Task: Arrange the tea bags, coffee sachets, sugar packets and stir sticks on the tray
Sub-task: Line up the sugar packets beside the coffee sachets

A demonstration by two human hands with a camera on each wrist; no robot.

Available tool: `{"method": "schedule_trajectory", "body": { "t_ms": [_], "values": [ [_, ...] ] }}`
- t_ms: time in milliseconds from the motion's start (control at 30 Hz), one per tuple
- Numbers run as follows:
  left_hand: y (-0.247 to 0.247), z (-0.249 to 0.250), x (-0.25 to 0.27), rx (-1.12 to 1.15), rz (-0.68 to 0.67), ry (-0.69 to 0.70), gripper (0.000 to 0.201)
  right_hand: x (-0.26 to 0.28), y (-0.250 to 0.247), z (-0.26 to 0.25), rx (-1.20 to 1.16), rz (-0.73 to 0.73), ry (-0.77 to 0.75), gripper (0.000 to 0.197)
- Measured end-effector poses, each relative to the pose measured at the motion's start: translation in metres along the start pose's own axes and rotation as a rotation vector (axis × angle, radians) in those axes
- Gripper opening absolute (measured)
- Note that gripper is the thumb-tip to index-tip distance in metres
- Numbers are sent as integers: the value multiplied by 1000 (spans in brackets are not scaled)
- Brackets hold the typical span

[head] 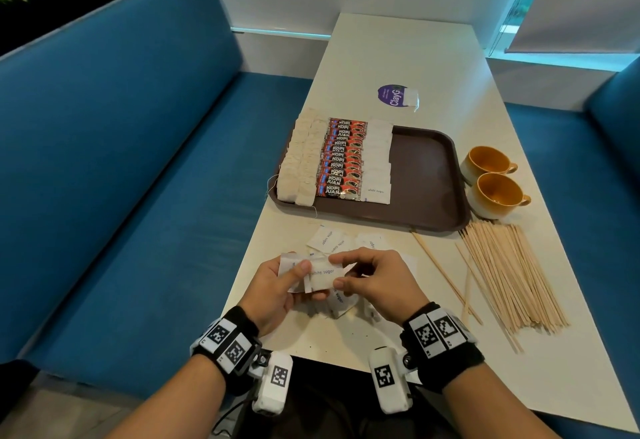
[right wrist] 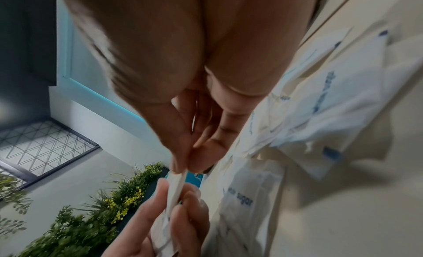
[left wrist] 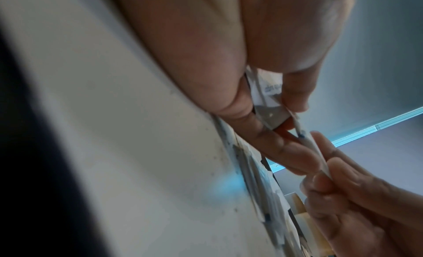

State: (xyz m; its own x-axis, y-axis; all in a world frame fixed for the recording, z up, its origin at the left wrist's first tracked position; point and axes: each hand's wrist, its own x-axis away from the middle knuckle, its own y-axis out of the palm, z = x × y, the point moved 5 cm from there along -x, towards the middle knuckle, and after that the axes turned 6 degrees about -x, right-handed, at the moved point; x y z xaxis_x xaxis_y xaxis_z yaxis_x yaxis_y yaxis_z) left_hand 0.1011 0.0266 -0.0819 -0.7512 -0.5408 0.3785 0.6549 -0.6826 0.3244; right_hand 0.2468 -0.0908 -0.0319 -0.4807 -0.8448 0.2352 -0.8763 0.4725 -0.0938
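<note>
Both hands meet near the table's front edge over a small stack of white sugar packets point(head: 320, 274). My left hand point(head: 277, 286) grips the stack point(left wrist: 270, 114) with the thumb on top. My right hand point(head: 367, 279) pinches the top packet's right edge point(right wrist: 176, 181) between thumb and forefinger. More loose sugar packets point(head: 327, 239) lie on the table beyond and under the hands. The brown tray point(head: 426, 175) holds rows of tea bags point(head: 301, 161), red coffee sachets point(head: 344, 161) and sugar packets point(head: 377, 161) on its left half. Wooden stir sticks point(head: 509, 276) lie in a pile at the right.
Two yellow-lined cups point(head: 491, 179) stand right of the tray. One tea bag point(head: 410, 97) lies on a purple sticker point(head: 391, 95) behind the tray. A blue bench point(head: 138, 161) runs along the left of the white table point(head: 398, 47). The tray's right half is bare.
</note>
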Motion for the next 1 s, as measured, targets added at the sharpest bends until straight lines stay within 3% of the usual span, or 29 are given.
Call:
{"method": "schedule_trajectory", "body": {
  "t_ms": [300, 367, 500, 600, 800, 1000],
  "values": [
    [-3, -1, -3, 74, -9, 30, 35, -8, -4, 7, -55, -8, 31, 16],
    [-4, -2, -6, 130, -40, 42, 30, -17, -18, 4, -57, 70, 15, 15],
    [-5, -2, -9, 150, -73, 53, 55, -49, -68, -13, -68, 277, -53, 15],
    [-5, -3, -10, 120, -78, 74, 51, -80, -101, -19, -59, 382, -82, 14],
    [-7, -4, -9, 122, -125, 97, 28, -125, -121, -11, 234, 318, 14, 14],
    [-5, -2, -9, 105, -70, 67, 32, -143, -121, -3, 449, 278, 70, 11]
  ]
}}
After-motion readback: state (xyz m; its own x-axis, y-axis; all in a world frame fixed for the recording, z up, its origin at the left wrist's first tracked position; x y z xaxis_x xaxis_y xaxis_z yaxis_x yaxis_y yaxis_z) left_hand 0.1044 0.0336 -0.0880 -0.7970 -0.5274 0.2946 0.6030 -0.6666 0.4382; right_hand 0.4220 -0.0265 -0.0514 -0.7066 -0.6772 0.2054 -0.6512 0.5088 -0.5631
